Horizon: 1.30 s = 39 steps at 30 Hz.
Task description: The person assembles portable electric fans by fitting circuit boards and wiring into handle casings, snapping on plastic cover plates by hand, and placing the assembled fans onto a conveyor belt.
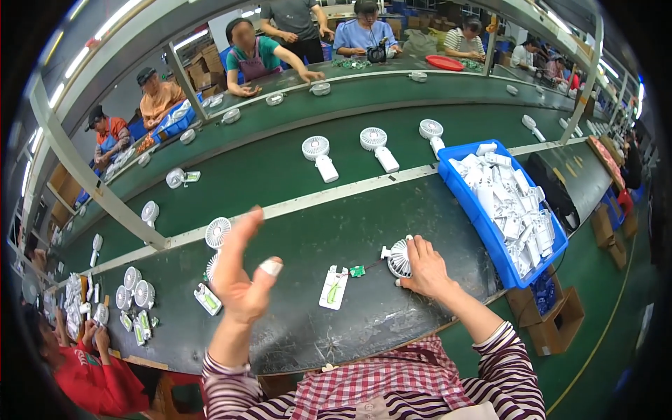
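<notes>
My right hand point(428, 269) grips a white round fan head point(400, 260) lying on the dark bench, fingers over its right side. A thin wire runs from the fan head to a small green circuit board point(358, 271). Beside that board lies a white handle shell point(334, 288) with a light green part in it. My left hand point(241, 283) is raised above the bench with its fingers stretched out and nothing in it; white tape wraps its thumb. Partly hidden behind it are white fan heads point(218, 232), and another handle shell point(208, 299) lies just to its left.
A blue bin point(462, 203) full of white plastic shells stands at the right. Beyond a pale rail point(301, 204), a green belt point(259, 168) carries several handheld fans point(379, 148). More fan heads point(131, 278) lie left, near a person in red point(105, 381). Other people sit across the belt.
</notes>
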### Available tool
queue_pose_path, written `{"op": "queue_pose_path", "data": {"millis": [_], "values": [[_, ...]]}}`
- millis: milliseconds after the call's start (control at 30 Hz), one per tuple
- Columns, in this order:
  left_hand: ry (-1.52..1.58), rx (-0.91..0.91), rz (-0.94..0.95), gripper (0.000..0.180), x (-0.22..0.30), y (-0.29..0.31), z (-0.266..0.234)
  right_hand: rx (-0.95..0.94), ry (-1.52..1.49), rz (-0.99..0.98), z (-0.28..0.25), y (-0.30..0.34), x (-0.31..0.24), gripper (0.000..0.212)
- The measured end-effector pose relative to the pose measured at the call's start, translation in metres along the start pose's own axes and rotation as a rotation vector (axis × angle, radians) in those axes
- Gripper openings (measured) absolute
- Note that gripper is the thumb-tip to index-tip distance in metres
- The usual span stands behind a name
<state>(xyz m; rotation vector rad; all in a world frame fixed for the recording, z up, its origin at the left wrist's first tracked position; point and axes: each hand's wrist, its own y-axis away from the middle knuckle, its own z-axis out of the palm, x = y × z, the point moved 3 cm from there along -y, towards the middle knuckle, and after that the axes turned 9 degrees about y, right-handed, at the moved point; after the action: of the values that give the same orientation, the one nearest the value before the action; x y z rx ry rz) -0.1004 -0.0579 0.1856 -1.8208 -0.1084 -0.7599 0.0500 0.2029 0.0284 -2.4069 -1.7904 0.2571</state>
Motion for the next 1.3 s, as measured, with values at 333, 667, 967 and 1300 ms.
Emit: {"op": "queue_pose_path", "data": {"millis": [333, 667, 967, 1300], "values": [[-0.121, 0.102, 0.523, 0.068, 0.085, -0.075, -0.019, -0.035, 0.040, -0.002, -0.003, -0.005, -0.006, 0.091], [-0.132, 0.106, 0.505, 0.062, 0.071, -0.082, -0.013, -0.076, 0.028, 0.009, -0.002, -0.007, 0.000, 0.093], [-0.161, 0.221, 0.778, 0.056, 0.061, -0.158, -0.037, -0.107, 0.157, -0.025, -0.005, -0.013, -0.010, 0.093], [-0.162, 0.202, 0.930, 0.052, 0.073, -0.189, -0.040, -0.129, 0.090, 0.043, -0.002, 0.005, -0.005, 0.090]]}}
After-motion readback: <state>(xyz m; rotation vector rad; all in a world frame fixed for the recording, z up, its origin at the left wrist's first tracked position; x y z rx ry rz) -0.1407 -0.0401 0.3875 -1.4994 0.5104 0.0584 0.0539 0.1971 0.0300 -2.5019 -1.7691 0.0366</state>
